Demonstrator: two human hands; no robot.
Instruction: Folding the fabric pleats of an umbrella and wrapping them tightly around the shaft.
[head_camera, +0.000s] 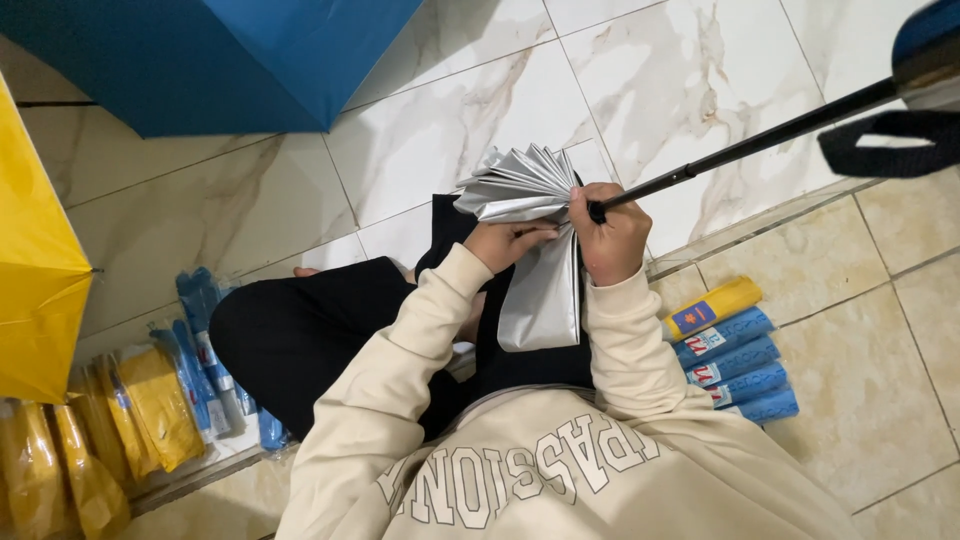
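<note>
Fig.: right hand (612, 238) fist closed round umbrella (530, 215) at shaft; left hand (505, 243) pinches silver folds. Step: pleating canopy; next needs even folds w/ steady shaft.

Folded umbrella canopy (535, 235) between left hand (505, 243) and right hand (612, 235) | umbrella shaft (745, 145) runs right | packed umbrellas (735, 355) on floor (880, 380) right, more wrapped umbrellas (160, 405) left
</note>
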